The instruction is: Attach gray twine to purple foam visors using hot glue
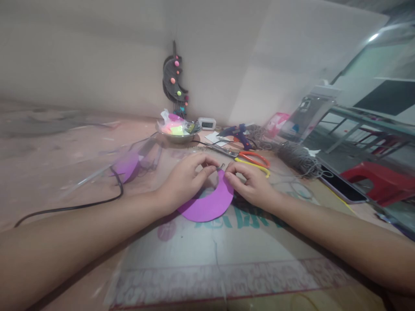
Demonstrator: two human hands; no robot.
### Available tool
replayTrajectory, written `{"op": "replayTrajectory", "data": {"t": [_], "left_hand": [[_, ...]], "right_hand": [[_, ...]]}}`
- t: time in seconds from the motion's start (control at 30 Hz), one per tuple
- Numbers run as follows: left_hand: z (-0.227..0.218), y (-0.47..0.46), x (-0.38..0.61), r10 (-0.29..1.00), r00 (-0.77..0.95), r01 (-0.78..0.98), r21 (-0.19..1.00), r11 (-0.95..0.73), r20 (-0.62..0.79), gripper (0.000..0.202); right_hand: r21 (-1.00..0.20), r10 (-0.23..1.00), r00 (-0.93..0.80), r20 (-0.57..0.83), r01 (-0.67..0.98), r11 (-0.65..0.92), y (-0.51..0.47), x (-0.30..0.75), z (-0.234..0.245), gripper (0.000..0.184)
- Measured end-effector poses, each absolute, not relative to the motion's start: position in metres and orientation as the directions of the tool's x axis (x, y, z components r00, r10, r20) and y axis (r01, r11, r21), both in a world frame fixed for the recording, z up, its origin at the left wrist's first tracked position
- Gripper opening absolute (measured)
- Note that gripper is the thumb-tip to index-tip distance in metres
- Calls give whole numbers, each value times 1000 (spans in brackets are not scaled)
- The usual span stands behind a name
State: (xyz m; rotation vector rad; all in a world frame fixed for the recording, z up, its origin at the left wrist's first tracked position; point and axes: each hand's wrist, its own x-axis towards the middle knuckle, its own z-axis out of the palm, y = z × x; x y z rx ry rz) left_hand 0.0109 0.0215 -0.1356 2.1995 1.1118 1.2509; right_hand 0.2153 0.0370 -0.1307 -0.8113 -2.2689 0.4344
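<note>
A purple crescent-shaped cutout (pixel 210 207), perhaps foam or paper, lies between my hands above a printed mat. My left hand (pixel 189 179) is closed in a pinch at the crescent's upper tip, where a small dark loop of cord (pixel 222 166) sticks up. On the other side, my right hand (pixel 251 181) has its thumb and fingertips pinched at the crescent's right edge, near that same tip. Just behind my right hand rest scissors (pixel 254 159) with orange and yellow handles. My left hand and wrist cover the crescent's other end.
A metal bowl (pixel 180 137) of colourful scraps stands at the back beside a small digital clock (pixel 206 124). A glue gun (pixel 238 133), grey yarn (pixel 298 159) and a phone (pixel 343 183) lie to the right. A dark crescent ornament (pixel 171 80) hangs on the wall. A black cable (pixel 81 207) crosses the left.
</note>
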Motion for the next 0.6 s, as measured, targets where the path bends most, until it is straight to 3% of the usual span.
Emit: {"op": "replayTrajectory", "data": {"t": [0.6], "left_hand": [[-134, 20, 12, 776, 286, 443, 641, -627, 562, 17]], "right_hand": [[-538, 682, -560, 469, 432, 724, 36, 215, -130, 21]]}}
